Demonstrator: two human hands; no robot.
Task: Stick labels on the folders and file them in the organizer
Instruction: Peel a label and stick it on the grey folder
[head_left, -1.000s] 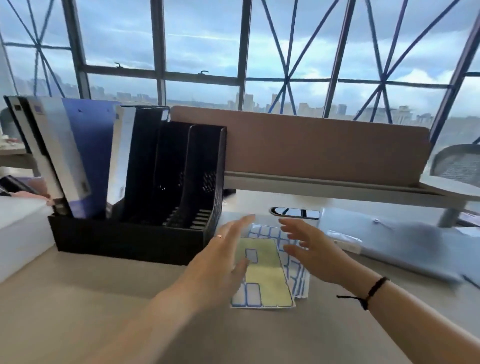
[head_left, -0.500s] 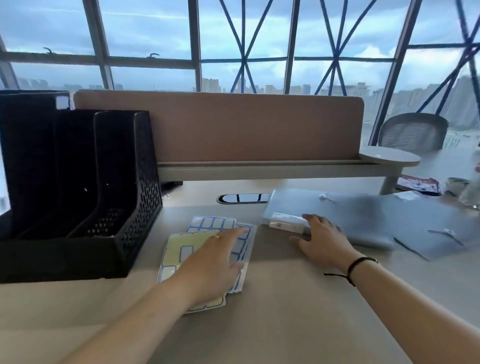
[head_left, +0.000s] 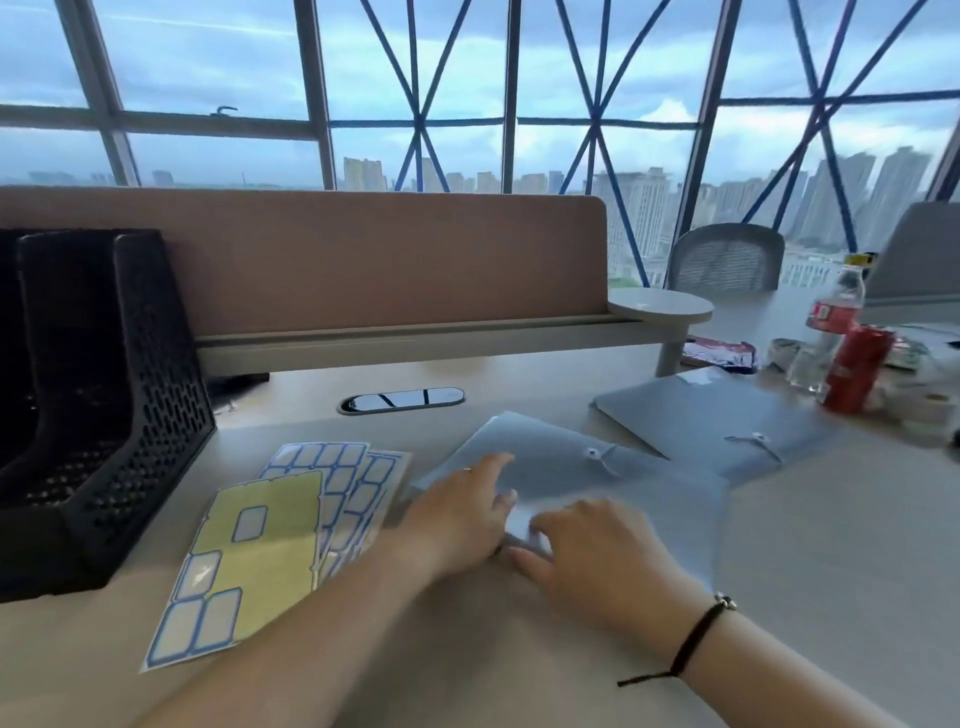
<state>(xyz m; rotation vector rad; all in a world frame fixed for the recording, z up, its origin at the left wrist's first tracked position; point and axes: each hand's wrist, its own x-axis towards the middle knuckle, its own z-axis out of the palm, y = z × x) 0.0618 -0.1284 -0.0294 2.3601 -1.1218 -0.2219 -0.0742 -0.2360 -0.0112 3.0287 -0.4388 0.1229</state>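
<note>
Head view showed both hands, left hand (head_left: 460, 512) and right hand (head_left: 592, 551), fingers loosely spread on the grey folder (head_left: 623, 483); it risked sliding over the label sheets (head_left: 291, 525).

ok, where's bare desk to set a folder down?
Bare desk lies right of the near folder, in front of the far folder. A strip also runs around the cable port. Crowded: label sheets by the organizer, and the far-right bottle and can.

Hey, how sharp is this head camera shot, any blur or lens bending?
Head view: both hands, left and right, and the near folder are smeared by motion; the label sheets and organizer are sharper; wide-angle bending curves the window frames; bright daylight comes from behind the desk.
</note>
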